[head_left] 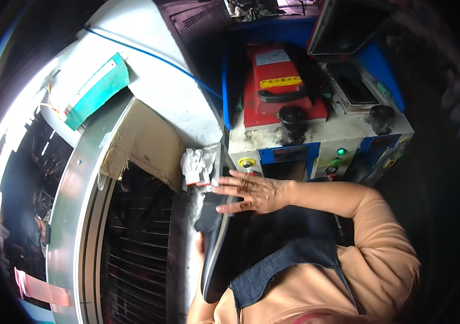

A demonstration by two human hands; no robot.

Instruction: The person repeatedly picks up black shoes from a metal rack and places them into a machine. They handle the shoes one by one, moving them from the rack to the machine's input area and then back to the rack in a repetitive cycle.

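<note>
The left hand [200, 246], partly hidden, holds a black, pale-edged shoe [216, 248]; the right hand [254, 194], fingers spread, touches its twelve-o'clock end. White, red-cuffed fabric gloves [197, 166] lie beyond, also toward twelve.

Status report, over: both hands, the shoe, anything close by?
Right hand spread against dark shoe. Left hand mostly hidden behind it, grip unclear. White gloves lying close to its far end.

Long yellow strip sticker [280, 82]: dark printed characters, on red metal machine cover [273, 71] | pale rectangular label [272, 57], same cover: print too small for reading
</note>
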